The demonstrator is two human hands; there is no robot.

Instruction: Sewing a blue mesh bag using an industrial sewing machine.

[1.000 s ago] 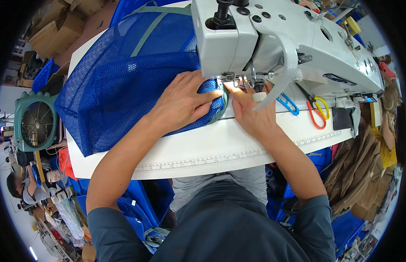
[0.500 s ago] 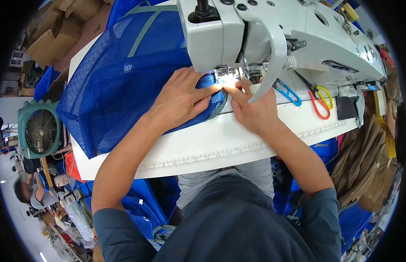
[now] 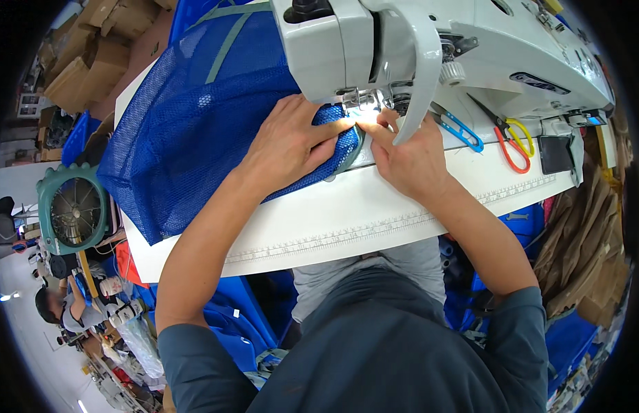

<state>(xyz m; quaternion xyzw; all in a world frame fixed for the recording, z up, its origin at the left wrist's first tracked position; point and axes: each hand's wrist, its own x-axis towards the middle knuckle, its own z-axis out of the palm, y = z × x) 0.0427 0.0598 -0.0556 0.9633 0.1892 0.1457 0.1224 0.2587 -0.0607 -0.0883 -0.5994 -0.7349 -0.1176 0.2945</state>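
Note:
A large piece of blue mesh fabric [image 3: 196, 148] with grey-green trim [image 3: 228, 49] spreads over the left of the table. My left hand [image 3: 284, 141] is closed on its right end, index finger reaching toward the lit presser foot [image 3: 362, 102] of a white sewing machine [image 3: 326, 51]. Close by on the right, my right hand [image 3: 410, 157] has curled fingers, with its index fingertip almost meeting the left one below the foot. The machine's white curved guard partly hides those fingers, so what they pinch cannot be made out. Trim edges the mesh between my hands.
Right of my right hand lie blue-handled snips [image 3: 464, 131] and scissors with red and yellow handles [image 3: 515, 148]. A printed ruler strip [image 3: 333, 239] runs along the white table's near edge. A green fan [image 3: 73, 208] stands left; another person [image 3: 68, 306] is farther off.
The view has shifted slightly, so the machine sits higher and the table lies a little to the right. Both hands keep nearly the same place by the presser foot.

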